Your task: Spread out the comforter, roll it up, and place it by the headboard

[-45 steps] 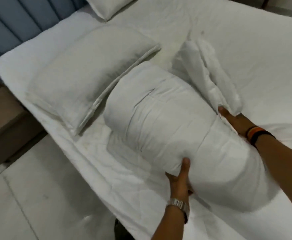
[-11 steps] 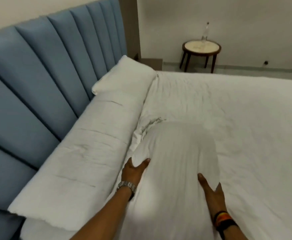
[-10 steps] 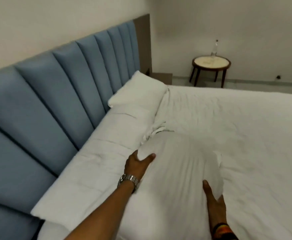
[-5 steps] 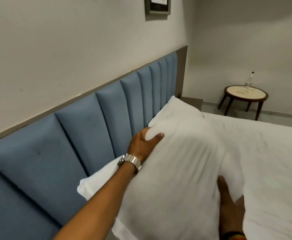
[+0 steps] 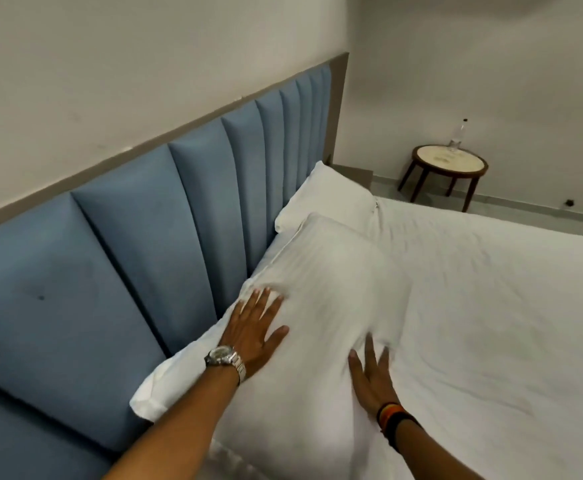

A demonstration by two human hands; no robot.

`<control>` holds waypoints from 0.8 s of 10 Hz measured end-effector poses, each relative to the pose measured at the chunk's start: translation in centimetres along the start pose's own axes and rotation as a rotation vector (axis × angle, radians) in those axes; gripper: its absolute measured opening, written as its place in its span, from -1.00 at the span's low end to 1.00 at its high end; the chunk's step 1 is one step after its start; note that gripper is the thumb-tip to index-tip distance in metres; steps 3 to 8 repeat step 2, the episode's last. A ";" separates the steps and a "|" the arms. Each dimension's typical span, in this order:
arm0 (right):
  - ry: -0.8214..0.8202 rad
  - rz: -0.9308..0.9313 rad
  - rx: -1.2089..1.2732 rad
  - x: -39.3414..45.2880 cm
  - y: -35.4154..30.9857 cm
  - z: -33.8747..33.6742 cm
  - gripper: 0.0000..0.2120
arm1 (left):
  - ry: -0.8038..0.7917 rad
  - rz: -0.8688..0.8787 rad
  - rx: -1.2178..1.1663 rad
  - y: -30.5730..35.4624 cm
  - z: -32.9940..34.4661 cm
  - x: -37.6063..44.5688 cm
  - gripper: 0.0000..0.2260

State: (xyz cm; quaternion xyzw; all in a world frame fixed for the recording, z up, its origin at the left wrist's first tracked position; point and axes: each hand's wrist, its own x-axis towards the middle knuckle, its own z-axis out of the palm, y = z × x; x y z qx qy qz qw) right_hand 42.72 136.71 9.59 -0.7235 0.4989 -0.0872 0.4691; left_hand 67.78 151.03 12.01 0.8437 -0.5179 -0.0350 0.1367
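Note:
The rolled white comforter (image 5: pixel 151 398) lies along the blue padded headboard (image 5: pixel 137 258); only its near end and a strip beside my wrist show. A white pillow (image 5: pixel 331 282) rests on top of it, leaning toward the headboard. My left hand (image 5: pixel 252 330), with a metal watch on the wrist, lies flat on the pillow's left side with the fingers spread. My right hand (image 5: pixel 369 374), with dark and orange bands on the wrist, lies flat on the pillow's lower right edge, fingers apart. Neither hand grips anything.
A second white pillow (image 5: pixel 328 199) sits at the far end by the headboard. The white sheet (image 5: pixel 491 306) covers the bed to the right. A round wooden side table (image 5: pixel 449 164) with a clear bottle (image 5: pixel 458 133) stands in the far corner.
The comforter roll went from my hands to lying along the headboard. I then lifted a pillow, set it down on the roll, and my hands went from gripping it to resting flat.

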 end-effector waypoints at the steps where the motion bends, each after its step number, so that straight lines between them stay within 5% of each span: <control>1: -0.038 -0.028 0.030 0.4 -2.5 -3.2 -0.16 | -0.022 -0.088 -0.034 1.6 -3.7 2.8 -0.35; 2: 0.018 -0.218 0.100 -0.3 -7.1 -6.2 -0.29 | 0.113 -0.038 -0.037 5.2 -9.7 6.8 -0.37; 8: 0.018 -0.218 0.100 -0.3 -7.1 -6.2 -0.29 | 0.113 -0.038 -0.037 5.2 -9.7 6.8 -0.37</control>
